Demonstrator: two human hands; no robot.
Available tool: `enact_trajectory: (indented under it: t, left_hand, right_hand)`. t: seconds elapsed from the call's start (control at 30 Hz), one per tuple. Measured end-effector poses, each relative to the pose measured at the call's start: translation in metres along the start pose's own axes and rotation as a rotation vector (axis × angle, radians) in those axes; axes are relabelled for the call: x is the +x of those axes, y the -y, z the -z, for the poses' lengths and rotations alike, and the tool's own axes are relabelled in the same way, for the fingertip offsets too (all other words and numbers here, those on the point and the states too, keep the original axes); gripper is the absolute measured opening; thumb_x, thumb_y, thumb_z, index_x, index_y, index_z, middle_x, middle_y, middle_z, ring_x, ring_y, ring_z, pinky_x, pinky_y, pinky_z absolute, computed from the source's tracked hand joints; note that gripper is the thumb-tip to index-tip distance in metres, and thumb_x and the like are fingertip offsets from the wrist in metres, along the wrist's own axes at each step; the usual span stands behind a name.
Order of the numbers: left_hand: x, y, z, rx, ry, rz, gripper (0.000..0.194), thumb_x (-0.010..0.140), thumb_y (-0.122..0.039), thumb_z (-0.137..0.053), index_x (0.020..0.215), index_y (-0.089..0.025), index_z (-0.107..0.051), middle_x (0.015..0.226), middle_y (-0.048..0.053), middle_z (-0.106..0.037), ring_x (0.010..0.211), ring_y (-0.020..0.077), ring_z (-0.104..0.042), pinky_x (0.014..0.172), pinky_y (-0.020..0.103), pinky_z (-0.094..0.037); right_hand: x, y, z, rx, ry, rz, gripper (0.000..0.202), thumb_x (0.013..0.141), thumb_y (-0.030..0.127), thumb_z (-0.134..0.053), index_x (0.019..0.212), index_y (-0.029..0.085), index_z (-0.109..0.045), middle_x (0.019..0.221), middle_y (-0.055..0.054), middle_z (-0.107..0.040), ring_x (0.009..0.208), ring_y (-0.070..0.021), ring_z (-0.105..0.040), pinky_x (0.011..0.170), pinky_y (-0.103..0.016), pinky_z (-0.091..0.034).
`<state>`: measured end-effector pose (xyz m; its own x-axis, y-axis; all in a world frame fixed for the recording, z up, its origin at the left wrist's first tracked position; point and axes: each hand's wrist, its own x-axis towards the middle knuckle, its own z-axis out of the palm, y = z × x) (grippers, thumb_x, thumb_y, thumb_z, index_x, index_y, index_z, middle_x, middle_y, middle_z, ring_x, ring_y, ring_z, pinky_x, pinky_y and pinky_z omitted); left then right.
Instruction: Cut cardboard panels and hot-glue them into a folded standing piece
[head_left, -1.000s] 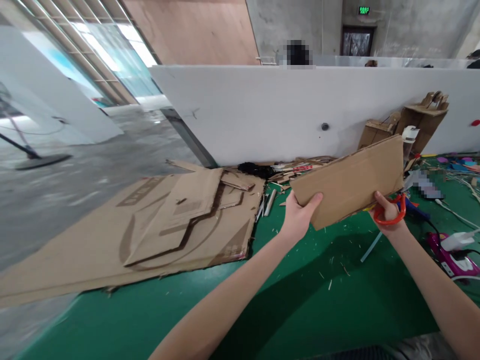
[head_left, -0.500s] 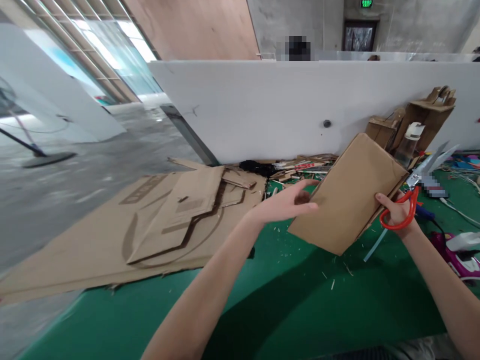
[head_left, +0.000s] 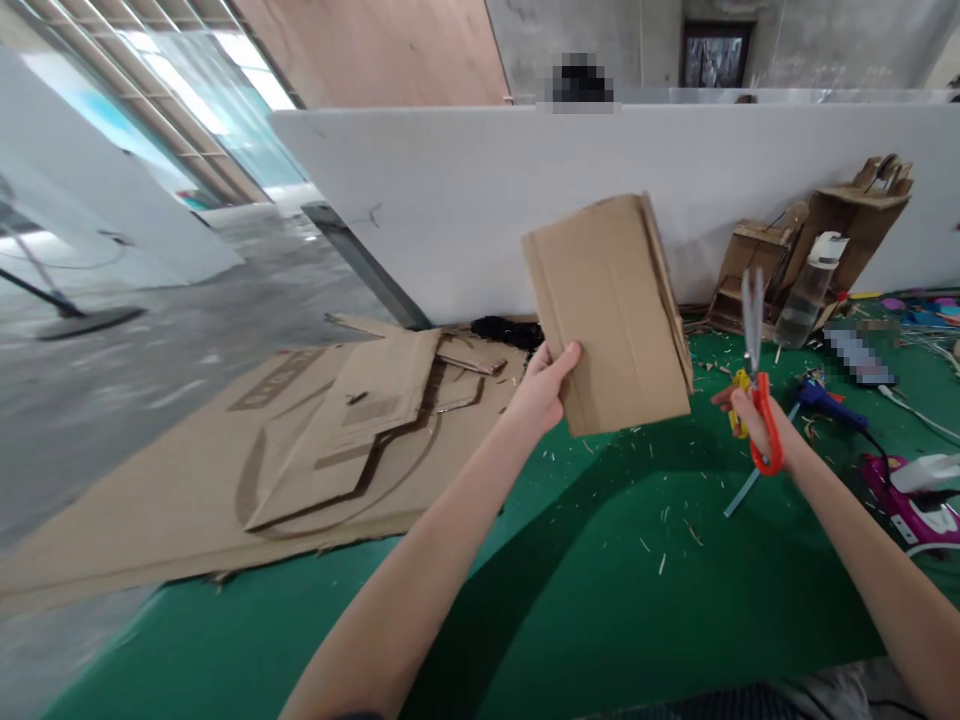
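My left hand [head_left: 545, 385] grips the lower left edge of a folded cardboard piece [head_left: 611, 315], thumb on its front face. The cardboard is held up above the green table, and layers show along its right side. To the right of it, my right hand [head_left: 757, 420] is closed round the scissors [head_left: 753, 350], which have red and yellow handles. Their blades point upward and stand slightly apart, clear of the cardboard. Under my right hand a pale blue strip [head_left: 742, 490] lies on the table.
Large cardboard sheets [head_left: 172, 480] cover the table's left side. A blue glue gun [head_left: 829, 402], a phone [head_left: 859, 357], a purple power strip [head_left: 919, 505] and a water bottle [head_left: 806, 295] stand or lie at the right. A white partition [head_left: 435, 200] borders the back; scraps litter the green table [head_left: 600, 600].
My left hand has taken hold of the cardboard and moved it leftward, turning it more upright. My right hand has let go of the cardboard and keeps the scissors, blades now pointing up.
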<state>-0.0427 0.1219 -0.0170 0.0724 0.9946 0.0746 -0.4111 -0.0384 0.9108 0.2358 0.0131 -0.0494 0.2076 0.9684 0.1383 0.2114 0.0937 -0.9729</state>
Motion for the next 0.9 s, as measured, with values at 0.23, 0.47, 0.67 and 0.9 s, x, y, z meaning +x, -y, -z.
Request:
enact_trajectory:
  t: [0.23,0.47,0.67,0.9]
  left_hand:
    - [0.012,-0.008,0.008,-0.12,-0.141,-0.161,0.045,0.056,-0.04,-0.086,0.092,-0.025,-0.064,0.103,0.002,-0.073,0.098,0.0201,-0.067,0.09,0.036,-0.055]
    - [0.012,-0.011,0.006,-0.189,-0.155,-0.235,0.04,0.061,-0.038,-0.085,0.094,-0.026,-0.065,0.108,0.001,-0.072,0.103,0.0187,-0.066,0.098,0.036,-0.051]
    - [0.008,-0.007,-0.001,-0.187,-0.128,-0.227,0.037,0.061,-0.036,-0.085,0.091,-0.025,-0.067,0.101,0.001,-0.073,0.094,0.0179,-0.068,0.095,0.037,-0.053]
    - [0.003,-0.006,-0.004,-0.164,-0.119,-0.234,0.037,0.062,-0.037,-0.084,0.092,-0.025,-0.066,0.102,0.001,-0.073,0.096,0.0178,-0.068,0.094,0.035,-0.054]
  right_hand:
    - [-0.013,0.007,-0.014,-0.227,0.228,0.081,0.028,0.075,0.05,-0.068,0.08,0.024,-0.063,0.062,0.001,-0.057,0.056,-0.0151,-0.05,0.054,-0.029,-0.04]
    - [-0.013,0.009,-0.009,-0.455,0.337,0.07,0.035,0.087,0.055,-0.05,0.085,0.021,-0.054,0.074,-0.002,-0.059,0.063,-0.0164,-0.054,0.061,-0.029,-0.042]
    - [-0.014,0.01,-0.011,-0.551,0.325,0.11,0.042,0.089,0.059,-0.04,0.075,0.021,-0.05,0.071,-0.003,-0.056,0.062,-0.0163,-0.053,0.063,-0.029,-0.042]
    - [-0.014,0.008,-0.011,-0.617,0.281,0.11,0.045,0.089,0.061,-0.038,0.073,0.021,-0.05,0.071,-0.004,-0.057,0.062,-0.0162,-0.055,0.062,-0.028,-0.042]
